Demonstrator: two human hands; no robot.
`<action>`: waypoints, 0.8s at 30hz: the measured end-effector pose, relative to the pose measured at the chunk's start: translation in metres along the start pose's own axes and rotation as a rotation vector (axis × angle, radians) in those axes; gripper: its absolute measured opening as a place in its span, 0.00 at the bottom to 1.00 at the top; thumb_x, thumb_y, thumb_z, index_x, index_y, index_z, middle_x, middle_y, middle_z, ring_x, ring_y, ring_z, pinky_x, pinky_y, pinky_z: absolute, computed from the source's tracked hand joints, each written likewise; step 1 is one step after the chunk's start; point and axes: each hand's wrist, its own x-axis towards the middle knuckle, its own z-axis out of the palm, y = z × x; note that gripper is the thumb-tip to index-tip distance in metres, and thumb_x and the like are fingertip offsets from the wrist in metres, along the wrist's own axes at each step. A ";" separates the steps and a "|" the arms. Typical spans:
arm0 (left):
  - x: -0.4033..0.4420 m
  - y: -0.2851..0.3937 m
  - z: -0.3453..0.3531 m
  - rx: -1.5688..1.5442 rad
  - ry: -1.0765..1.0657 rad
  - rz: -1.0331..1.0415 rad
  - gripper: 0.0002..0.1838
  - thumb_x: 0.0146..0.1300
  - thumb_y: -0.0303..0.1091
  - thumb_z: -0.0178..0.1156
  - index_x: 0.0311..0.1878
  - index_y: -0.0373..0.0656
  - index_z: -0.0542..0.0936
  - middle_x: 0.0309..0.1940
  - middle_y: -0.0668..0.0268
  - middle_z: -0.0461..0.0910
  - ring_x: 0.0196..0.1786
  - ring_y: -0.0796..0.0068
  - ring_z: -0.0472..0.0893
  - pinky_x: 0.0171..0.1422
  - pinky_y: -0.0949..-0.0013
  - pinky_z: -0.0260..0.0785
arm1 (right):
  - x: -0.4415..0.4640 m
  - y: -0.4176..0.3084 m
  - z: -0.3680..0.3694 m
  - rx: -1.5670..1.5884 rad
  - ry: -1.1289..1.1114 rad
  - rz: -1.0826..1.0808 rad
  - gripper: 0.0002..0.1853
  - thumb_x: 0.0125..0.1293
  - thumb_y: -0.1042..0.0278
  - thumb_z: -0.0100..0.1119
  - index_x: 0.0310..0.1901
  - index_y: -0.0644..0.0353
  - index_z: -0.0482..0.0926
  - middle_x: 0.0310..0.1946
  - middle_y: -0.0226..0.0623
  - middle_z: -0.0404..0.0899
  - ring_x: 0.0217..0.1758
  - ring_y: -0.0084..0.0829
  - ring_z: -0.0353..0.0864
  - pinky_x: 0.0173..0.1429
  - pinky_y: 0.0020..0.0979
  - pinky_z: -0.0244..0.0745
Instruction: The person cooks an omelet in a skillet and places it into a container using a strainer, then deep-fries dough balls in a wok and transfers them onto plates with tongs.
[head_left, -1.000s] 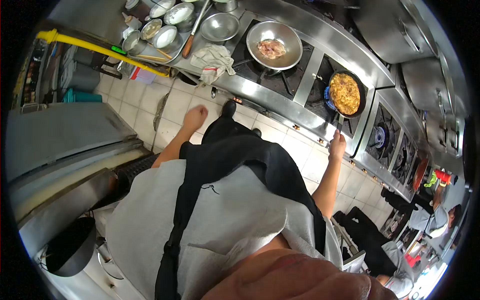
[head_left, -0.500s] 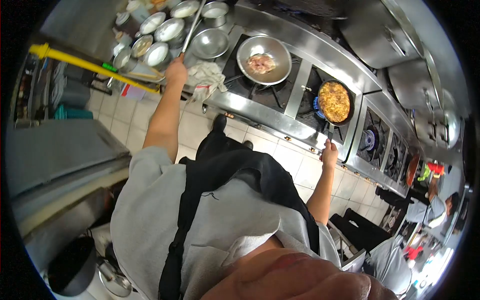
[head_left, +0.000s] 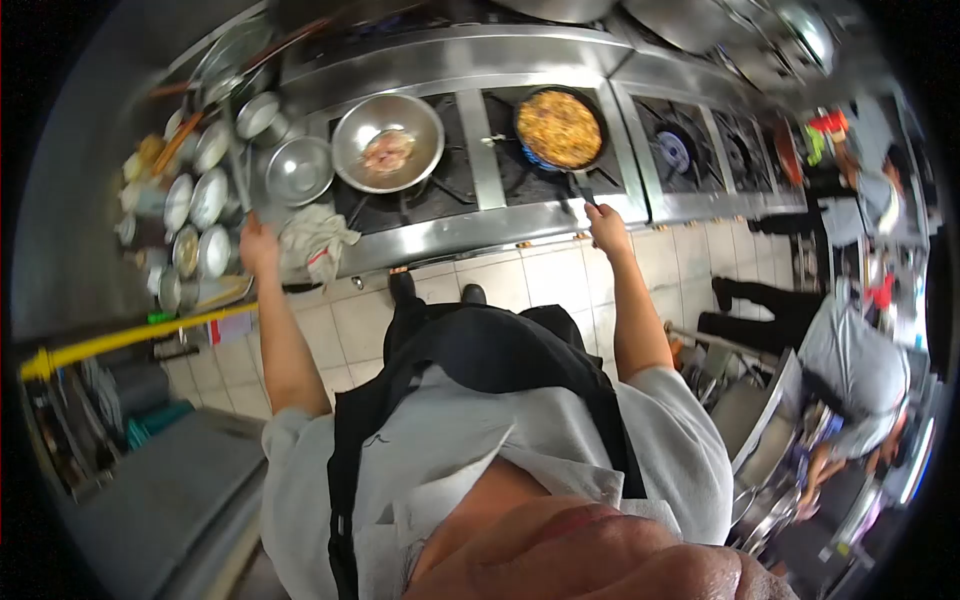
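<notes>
My right hand (head_left: 607,232) is closed round the black handle of a frying pan (head_left: 586,190), which sits over a lit blue flame. A round, browned yellow omelette-like cake (head_left: 560,127) fills the pan. On the other side, my left hand (head_left: 258,245) grips the lower end of a long-handled metal utensil (head_left: 238,165); I cannot clearly make out its head. A crumpled white cloth (head_left: 312,245) lies beside that hand. A steel bowl (head_left: 345,155) with pale pinkish pieces of food (head_left: 388,151) rests on the neighbouring burner, near a smaller steel bowl (head_left: 299,171).
Several seasoning containers (head_left: 209,195) crowd the left counter. A yellow bar (head_left: 110,340) runs below them. Large pots (head_left: 690,25) stand behind the stove (head_left: 470,212). To the right, a co-worker (head_left: 860,350) bends over a work area, with another person (head_left: 875,195) farther off.
The whole view has turned, so stove and pans appear shifted left and more level. Both hands keep their grips. The co-worker at right shows more fully.
</notes>
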 end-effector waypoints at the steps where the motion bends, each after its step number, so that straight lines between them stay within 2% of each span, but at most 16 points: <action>1: -0.006 0.002 -0.003 -0.057 0.043 -0.017 0.22 0.60 0.49 0.57 0.46 0.40 0.82 0.44 0.46 0.84 0.49 0.41 0.82 0.54 0.47 0.73 | -0.013 -0.022 -0.009 0.004 -0.054 0.102 0.22 0.70 0.49 0.58 0.40 0.65 0.79 0.20 0.38 0.77 0.22 0.32 0.79 0.26 0.37 0.75; 3: -0.009 -0.011 -0.004 -0.137 0.110 0.074 0.23 0.59 0.50 0.58 0.47 0.39 0.81 0.43 0.46 0.84 0.48 0.39 0.81 0.54 0.46 0.72 | -0.016 -0.018 -0.017 -0.337 0.123 -0.024 0.26 0.68 0.42 0.59 0.42 0.63 0.81 0.33 0.47 0.85 0.36 0.45 0.86 0.42 0.44 0.79; 5: -0.031 -0.006 -0.018 -0.145 0.170 0.078 0.21 0.62 0.47 0.60 0.49 0.38 0.80 0.43 0.47 0.84 0.48 0.40 0.81 0.53 0.47 0.71 | -0.034 -0.039 -0.038 -0.316 0.341 -0.159 0.24 0.67 0.41 0.59 0.44 0.59 0.82 0.38 0.45 0.86 0.41 0.47 0.86 0.45 0.45 0.78; 7: -0.073 0.016 -0.038 -0.457 0.408 0.333 0.17 0.67 0.41 0.59 0.47 0.33 0.77 0.41 0.49 0.83 0.45 0.48 0.82 0.51 0.53 0.72 | -0.042 -0.054 -0.059 -0.144 0.476 -0.306 0.19 0.67 0.46 0.62 0.42 0.56 0.84 0.34 0.42 0.86 0.39 0.47 0.85 0.43 0.43 0.78; 8: -0.094 0.030 -0.053 -0.459 0.398 0.353 0.17 0.67 0.41 0.59 0.47 0.33 0.77 0.41 0.49 0.83 0.45 0.48 0.82 0.51 0.53 0.72 | -0.048 -0.064 -0.064 -0.035 0.469 -0.311 0.17 0.67 0.49 0.63 0.41 0.57 0.85 0.32 0.41 0.85 0.36 0.47 0.85 0.41 0.41 0.78; 10: -0.132 0.059 -0.081 -0.485 0.288 0.246 0.14 0.70 0.35 0.57 0.47 0.32 0.74 0.39 0.55 0.81 0.42 0.62 0.80 0.49 0.62 0.72 | -0.067 -0.099 -0.070 0.203 0.409 -0.365 0.13 0.68 0.55 0.64 0.38 0.58 0.85 0.29 0.41 0.84 0.32 0.43 0.84 0.38 0.38 0.78; 11: -0.147 0.073 -0.083 -0.485 0.288 0.255 0.14 0.70 0.35 0.57 0.47 0.32 0.74 0.39 0.55 0.81 0.42 0.62 0.80 0.49 0.62 0.72 | -0.082 -0.123 -0.068 0.329 0.353 -0.415 0.12 0.67 0.58 0.65 0.38 0.59 0.85 0.27 0.41 0.83 0.30 0.41 0.84 0.37 0.36 0.78; 13: -0.181 0.093 -0.088 -0.896 0.094 0.504 0.14 0.71 0.33 0.57 0.50 0.32 0.72 0.37 0.62 0.77 0.39 0.71 0.76 0.48 0.68 0.71 | -0.103 -0.153 -0.048 0.489 0.186 -0.590 0.10 0.66 0.62 0.67 0.38 0.61 0.86 0.26 0.41 0.83 0.29 0.36 0.83 0.35 0.33 0.77; 15: -0.213 0.138 -0.092 -0.983 -0.057 0.630 0.12 0.71 0.31 0.57 0.52 0.34 0.71 0.37 0.66 0.75 0.39 0.74 0.74 0.46 0.70 0.71 | -0.137 -0.196 -0.038 0.330 0.061 -0.793 0.12 0.64 0.60 0.68 0.40 0.61 0.85 0.29 0.42 0.83 0.32 0.36 0.84 0.36 0.34 0.78; 17: -0.245 0.185 -0.084 -0.924 -0.156 0.701 0.12 0.71 0.29 0.56 0.52 0.35 0.72 0.37 0.64 0.78 0.38 0.72 0.78 0.44 0.70 0.72 | -0.162 -0.225 -0.026 0.318 0.004 -0.975 0.19 0.63 0.62 0.71 0.52 0.64 0.81 0.38 0.37 0.85 0.40 0.28 0.85 0.46 0.29 0.80; 19: -0.277 0.236 -0.061 -0.909 -0.174 0.805 0.12 0.66 0.27 0.59 0.51 0.36 0.73 0.37 0.58 0.81 0.38 0.63 0.82 0.42 0.63 0.73 | -0.178 -0.241 -0.007 0.404 0.099 -1.110 0.23 0.63 0.64 0.70 0.56 0.64 0.76 0.40 0.40 0.85 0.43 0.31 0.86 0.49 0.30 0.80; 20: -0.293 0.255 -0.064 -0.815 -0.255 0.985 0.13 0.64 0.28 0.61 0.50 0.36 0.74 0.38 0.56 0.81 0.39 0.59 0.82 0.42 0.59 0.73 | -0.179 -0.233 0.006 0.433 -0.046 -0.844 0.23 0.66 0.68 0.64 0.60 0.64 0.70 0.43 0.41 0.84 0.44 0.32 0.86 0.50 0.32 0.80; 21: -0.303 0.273 -0.075 -0.715 -0.335 1.166 0.15 0.61 0.29 0.63 0.49 0.37 0.75 0.38 0.54 0.82 0.41 0.55 0.83 0.42 0.54 0.73 | -0.166 -0.216 0.016 0.700 0.012 -0.749 0.20 0.67 0.72 0.58 0.59 0.65 0.69 0.43 0.39 0.83 0.44 0.32 0.85 0.49 0.33 0.80; 22: -0.308 0.289 -0.091 -0.522 -0.425 1.272 0.14 0.60 0.31 0.64 0.47 0.38 0.75 0.38 0.54 0.81 0.41 0.53 0.82 0.42 0.52 0.73 | -0.160 -0.202 -0.001 0.749 0.058 -0.649 0.18 0.68 0.72 0.55 0.58 0.63 0.70 0.40 0.37 0.82 0.44 0.31 0.85 0.48 0.32 0.80; 23: -0.311 0.299 -0.100 -0.326 -0.508 1.360 0.14 0.58 0.32 0.65 0.45 0.39 0.76 0.37 0.55 0.81 0.41 0.52 0.82 0.43 0.50 0.72 | -0.162 -0.186 -0.028 0.751 0.084 -0.505 0.16 0.67 0.71 0.55 0.55 0.65 0.70 0.37 0.37 0.83 0.38 0.32 0.84 0.43 0.32 0.80; 24: -0.308 0.293 -0.100 -0.273 -0.539 1.522 0.14 0.59 0.36 0.66 0.45 0.39 0.78 0.37 0.56 0.82 0.40 0.56 0.83 0.42 0.55 0.73 | -0.165 -0.170 -0.054 0.758 0.106 -0.361 0.15 0.67 0.70 0.54 0.53 0.66 0.71 0.34 0.38 0.83 0.33 0.32 0.83 0.38 0.31 0.79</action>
